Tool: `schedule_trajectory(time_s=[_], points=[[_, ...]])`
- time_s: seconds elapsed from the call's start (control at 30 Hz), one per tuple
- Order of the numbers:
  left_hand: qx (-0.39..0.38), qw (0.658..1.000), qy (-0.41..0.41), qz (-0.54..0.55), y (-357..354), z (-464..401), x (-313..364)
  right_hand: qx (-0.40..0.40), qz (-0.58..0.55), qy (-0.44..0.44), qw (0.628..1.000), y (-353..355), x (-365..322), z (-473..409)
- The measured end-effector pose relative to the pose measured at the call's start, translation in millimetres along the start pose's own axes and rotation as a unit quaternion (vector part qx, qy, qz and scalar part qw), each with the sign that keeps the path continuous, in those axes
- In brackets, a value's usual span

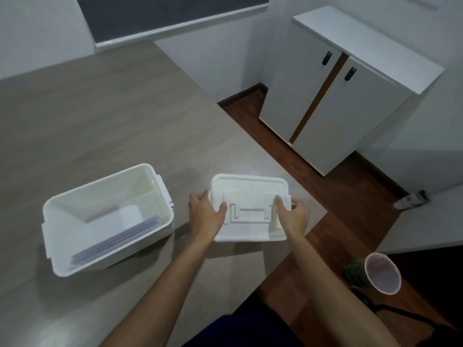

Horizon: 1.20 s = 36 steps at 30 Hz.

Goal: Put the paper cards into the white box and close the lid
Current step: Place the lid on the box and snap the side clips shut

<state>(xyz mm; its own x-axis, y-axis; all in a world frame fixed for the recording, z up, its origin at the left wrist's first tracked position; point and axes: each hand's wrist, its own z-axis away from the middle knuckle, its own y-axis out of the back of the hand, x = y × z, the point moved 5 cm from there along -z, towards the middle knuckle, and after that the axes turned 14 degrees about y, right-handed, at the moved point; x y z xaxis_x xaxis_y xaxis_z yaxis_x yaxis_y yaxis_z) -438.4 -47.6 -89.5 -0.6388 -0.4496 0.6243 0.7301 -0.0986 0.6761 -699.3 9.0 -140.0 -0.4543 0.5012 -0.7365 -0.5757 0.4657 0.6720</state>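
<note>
Both hands grip the white lid (pixel 248 196) near the table (pixel 100 116) edge: left hand (pixel 205 214) at its 9 o'clock side, right hand (pixel 293 216) at 3 o'clock. Paper cards (pixel 117 241) lie inside the open white box (pixel 107 219), at 9 o'clock from the lid.

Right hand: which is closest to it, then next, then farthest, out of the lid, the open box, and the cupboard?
From the right hand:
1. Lid, held in both hands.
2. Open box, on the table, to the left.
3. Cupboard, on the floor beyond the table, upper right.
</note>
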Motion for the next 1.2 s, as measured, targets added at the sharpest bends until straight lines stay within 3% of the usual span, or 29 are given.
schedule_trajectory(time_s=[0.13,0.23,0.33,0.5,0.77,0.93,1.07,1.2], points=[[0.097,0.988,-0.111,0.037,53.5,16.1,47.1,0.061,-0.091,-0.004,0.994,6.7,-50.1,1.7],[0.166,0.976,-0.127,0.063,100.3,20.0,54.3,0.067,-0.140,0.036,0.987,-1.2,-98.1,7.1],[0.223,0.965,-0.107,0.085,150.3,14.9,36.9,0.038,-0.181,0.104,0.977,-17.6,-149.9,20.5],[0.287,0.954,-0.008,0.082,227.3,3.5,-32.2,-0.075,-0.198,0.206,0.956,-69.2,-216.1,60.5],[0.267,0.950,0.141,0.077,268.8,-1.0,-163.0,-0.226,-0.108,0.306,0.919,-145.6,-255.0,127.5],[0.225,0.955,0.179,0.073,251.0,-8.1,-198.9,-0.224,-0.020,0.343,0.912,-166.3,-243.5,144.9],[0.213,0.953,0.175,0.123,244.1,-17.6,-209.3,-0.208,0.000,0.353,0.912,-172.1,-240.8,145.0],[0.161,0.933,0.191,0.260,240.2,-27.5,-215.5,-0.248,-0.061,0.299,0.920,-181.5,-242.5,138.1]])
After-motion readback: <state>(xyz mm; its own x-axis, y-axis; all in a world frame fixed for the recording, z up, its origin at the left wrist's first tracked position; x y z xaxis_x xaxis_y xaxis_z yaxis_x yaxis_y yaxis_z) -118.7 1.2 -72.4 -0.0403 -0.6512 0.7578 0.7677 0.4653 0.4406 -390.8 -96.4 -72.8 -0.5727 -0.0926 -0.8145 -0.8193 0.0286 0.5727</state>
